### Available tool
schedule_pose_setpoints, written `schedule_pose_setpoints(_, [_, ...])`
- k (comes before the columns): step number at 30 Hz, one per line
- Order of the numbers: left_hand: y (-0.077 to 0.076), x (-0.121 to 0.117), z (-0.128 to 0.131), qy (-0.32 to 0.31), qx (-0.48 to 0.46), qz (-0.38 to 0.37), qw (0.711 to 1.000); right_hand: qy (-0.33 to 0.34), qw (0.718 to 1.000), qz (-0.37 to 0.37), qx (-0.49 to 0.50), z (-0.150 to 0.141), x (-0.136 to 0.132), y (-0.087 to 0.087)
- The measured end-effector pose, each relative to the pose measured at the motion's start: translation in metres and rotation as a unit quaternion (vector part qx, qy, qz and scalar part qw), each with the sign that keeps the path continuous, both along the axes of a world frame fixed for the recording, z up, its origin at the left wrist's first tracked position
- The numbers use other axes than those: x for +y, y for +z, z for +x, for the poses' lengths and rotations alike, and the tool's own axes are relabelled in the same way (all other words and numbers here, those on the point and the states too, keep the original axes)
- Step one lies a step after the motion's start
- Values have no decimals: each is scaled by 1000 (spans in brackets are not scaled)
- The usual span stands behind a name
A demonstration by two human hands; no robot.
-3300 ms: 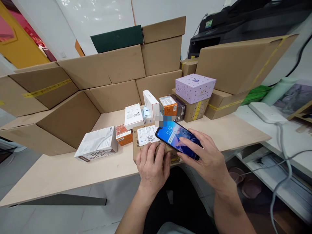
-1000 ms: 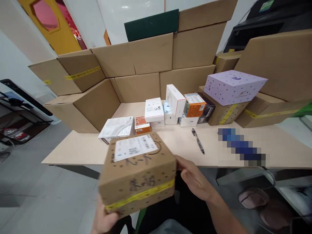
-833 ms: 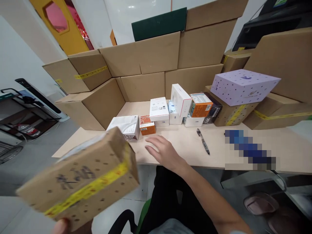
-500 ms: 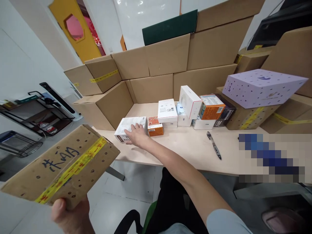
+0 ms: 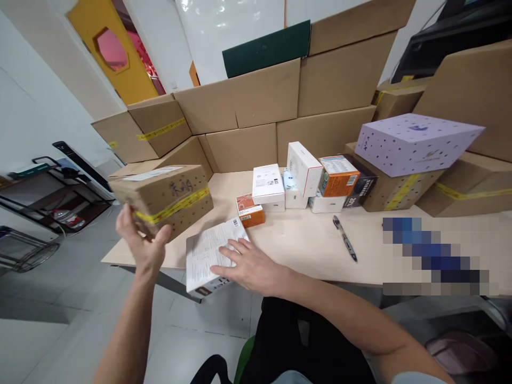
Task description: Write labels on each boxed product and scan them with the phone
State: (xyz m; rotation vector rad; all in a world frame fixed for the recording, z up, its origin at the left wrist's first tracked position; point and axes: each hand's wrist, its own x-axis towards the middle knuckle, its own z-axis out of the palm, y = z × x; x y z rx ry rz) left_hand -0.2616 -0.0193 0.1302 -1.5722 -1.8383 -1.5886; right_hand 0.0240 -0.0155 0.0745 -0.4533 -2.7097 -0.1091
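Note:
My left hand [image 5: 142,242] grips a brown cardboard parcel [image 5: 164,198] by its near end. The parcel has yellow tape, a white label on top and handwriting on its side. It sits at the table's left end against a stack of cardboard cartons [image 5: 160,125]. My right hand [image 5: 250,264] lies flat, fingers spread, on a white printed box [image 5: 210,253] that overhangs the table's front edge.
Several small boxes stand mid-table: an orange one [image 5: 248,210], white ones [image 5: 269,184], an orange-topped carton [image 5: 339,175]. A pen [image 5: 344,245] lies to the right. A lilac box [image 5: 416,143] rests on cartons at the right. A metal rack [image 5: 36,197] stands on the floor at left.
My left hand swung the brown parcel from low at my left up onto the table's left end. My right hand dragged the white printed box toward me to the table's edge.

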Motion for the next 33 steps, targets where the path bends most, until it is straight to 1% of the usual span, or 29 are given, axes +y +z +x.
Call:
schedule_pose_setpoints(2, [-9,31,5,-2,42,-15,999,2,1000,2,6,11,-7,0])
schedule_pose_setpoints(4, [-22,63,9,11,61,-33,998,0,1000,5,8,19,-12,1])
schedule_pose_setpoints(6, [-37,93,14,27,71,-67,995,-5,1000,13,7,23,-14,3])
schedule_pose_setpoints(9, [-56,124,24,44,60,-113,991,-13,1000,23,11,28,-17,4])
schedule_pose_setpoints(11, [-64,136,32,43,47,-134,989,-19,999,25,17,32,-20,4])
schedule_pose_setpoints(13, [-70,143,40,22,33,-155,987,-26,999,23,25,37,-23,3])
schedule_pose_setpoints(16, [-75,148,49,-55,3,-200,978,-35,998,17,39,42,-27,1])
schedule_pose_setpoints(19, [-74,147,50,-146,-66,-229,960,-42,998,3,46,44,-30,-2])
schedule_pose_setpoints(21, [-70,136,45,-169,-109,-234,951,-47,997,-5,52,46,-32,-3])
schedule_pose_setpoints(23, [-62,112,38,-161,-142,-240,947,-55,997,-8,61,51,-35,-4])
schedule_pose_setpoints(25, [-56,75,34,-155,-179,-244,940,-70,995,-7,75,59,-40,-4])
schedule_pose_setpoints(27, [-53,29,37,-153,-256,-229,927,-97,991,-5,89,69,-44,-4])
schedule_pose_setpoints(28, [-55,5,42,-147,-279,-219,923,-115,989,-6,95,74,-46,-4])
schedule_pose_setpoints(30, [-63,-38,59,-141,-307,-199,920,-153,983,-14,99,83,-49,-6])
schedule_pose_setpoints(32, [-75,-69,82,-169,-325,-202,908,-188,977,-27,97,90,-51,-7])
schedule_pose_setpoints(33, [-81,-78,94,-195,-327,-228,896,-205,973,-32,97,92,-52,-8])
